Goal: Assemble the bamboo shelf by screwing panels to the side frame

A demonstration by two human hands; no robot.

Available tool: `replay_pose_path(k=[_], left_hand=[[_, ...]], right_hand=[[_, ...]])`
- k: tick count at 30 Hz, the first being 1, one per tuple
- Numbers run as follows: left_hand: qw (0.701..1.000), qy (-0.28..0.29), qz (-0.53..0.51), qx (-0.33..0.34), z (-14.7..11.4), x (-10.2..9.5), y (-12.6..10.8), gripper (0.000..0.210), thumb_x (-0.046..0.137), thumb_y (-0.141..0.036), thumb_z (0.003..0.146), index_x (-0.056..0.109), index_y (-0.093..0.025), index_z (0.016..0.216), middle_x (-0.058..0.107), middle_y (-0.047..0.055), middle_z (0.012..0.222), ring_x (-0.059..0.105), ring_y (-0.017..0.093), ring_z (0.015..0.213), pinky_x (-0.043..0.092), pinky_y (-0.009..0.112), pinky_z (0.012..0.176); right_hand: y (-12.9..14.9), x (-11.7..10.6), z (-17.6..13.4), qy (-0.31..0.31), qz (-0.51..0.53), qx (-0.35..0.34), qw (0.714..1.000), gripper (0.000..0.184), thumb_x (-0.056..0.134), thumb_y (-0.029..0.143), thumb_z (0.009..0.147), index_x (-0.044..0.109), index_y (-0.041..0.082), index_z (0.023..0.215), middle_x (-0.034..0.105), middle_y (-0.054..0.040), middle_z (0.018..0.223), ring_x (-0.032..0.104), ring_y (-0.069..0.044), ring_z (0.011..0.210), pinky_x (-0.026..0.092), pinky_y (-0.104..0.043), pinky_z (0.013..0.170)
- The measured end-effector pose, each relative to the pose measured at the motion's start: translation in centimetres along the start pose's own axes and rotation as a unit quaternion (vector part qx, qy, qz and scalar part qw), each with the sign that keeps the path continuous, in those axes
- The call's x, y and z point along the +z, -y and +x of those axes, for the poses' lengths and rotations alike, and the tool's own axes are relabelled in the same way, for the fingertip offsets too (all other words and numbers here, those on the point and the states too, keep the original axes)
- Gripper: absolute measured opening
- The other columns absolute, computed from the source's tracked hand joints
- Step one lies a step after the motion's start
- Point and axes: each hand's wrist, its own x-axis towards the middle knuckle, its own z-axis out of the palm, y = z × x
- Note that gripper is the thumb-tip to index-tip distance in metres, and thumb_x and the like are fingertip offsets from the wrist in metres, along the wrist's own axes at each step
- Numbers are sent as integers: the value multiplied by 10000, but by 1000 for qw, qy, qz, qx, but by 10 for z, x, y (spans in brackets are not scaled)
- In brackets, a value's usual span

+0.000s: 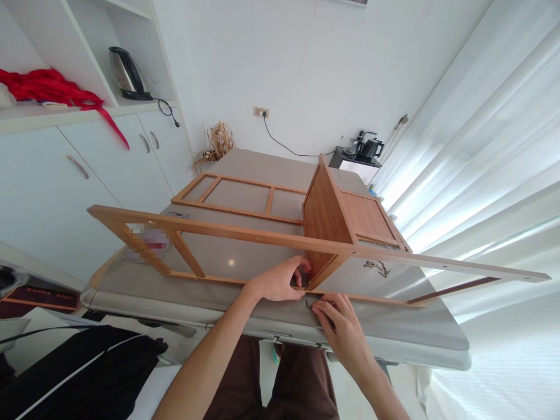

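A wooden side frame (227, 231) stands on its long edge along the front of the table. A wooden shelf panel (326, 210) stands upright against it and reaches back across the table. My left hand (280, 279) is closed around the frame's lower rail at the corner where the panel meets it. Just right of it, my right hand (339, 318) pinches a small dark bent tool that looks like a hex key (308, 303), its end at the lower rail below the panel. The tip itself is too small to make out.
Several loose screws (380, 268) lie on the grey table (262, 318) right of the panel. Behind are a second wooden frame (236, 195) and a wooden panel (367, 216). A kettle (129, 73) sits on the left shelf; white curtains (494, 146) hang at right.
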Motion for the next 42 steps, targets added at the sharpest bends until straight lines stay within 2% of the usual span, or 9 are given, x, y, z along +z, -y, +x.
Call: replay_pose_path(k=[4,8,13,21,31,42], left_hand=[[1000,1,1,-3,0,-1,0,473,687,-174,710,489,-203,1139,609,-6,903,604,158,803,480,305,788],[1000,4,4,-2,-1,-1,2,484,692,-177,707,489,-207,1146,602,-13,881,604,160,801,478,303,783],[1000,2,0,8,-1,-1,2,488,689,-174,706,487,-199,1150,613,28,1028,601,147,801,476,292,762],[1000,-2,-10,14,-1,0,4,481,689,-162,709,490,-200,1146,602,46,1120,608,137,800,484,297,780],[1000,0,-5,18,-1,-1,5,482,689,-159,703,486,-185,1140,603,17,943,591,147,776,485,289,743],[1000,-1,-1,14,-2,-2,4,475,698,-167,708,492,-191,1136,602,13,934,596,151,777,488,292,750]], right_hand=[[2,-2,-1,15,10,-5,1000,168,437,170,995,596,225,1004,578,-73,1010,546,-212,955,478,-376,848],[2,-10,-1,37,22,-18,999,162,394,147,1005,538,221,1002,579,-53,929,547,-190,864,477,-330,753],[4,-17,6,61,-8,-46,997,125,418,164,1008,529,214,982,565,-49,918,536,-189,851,475,-338,754],[3,-4,12,49,-90,-96,990,153,421,122,999,552,201,1004,586,-60,922,533,-208,832,479,-377,756],[-2,0,7,62,-111,-135,983,256,459,80,970,571,193,1170,616,-72,1003,545,-227,903,481,-403,832],[-3,-8,11,64,-78,-118,988,213,434,106,990,577,209,1111,614,-63,967,555,-211,868,490,-391,794]])
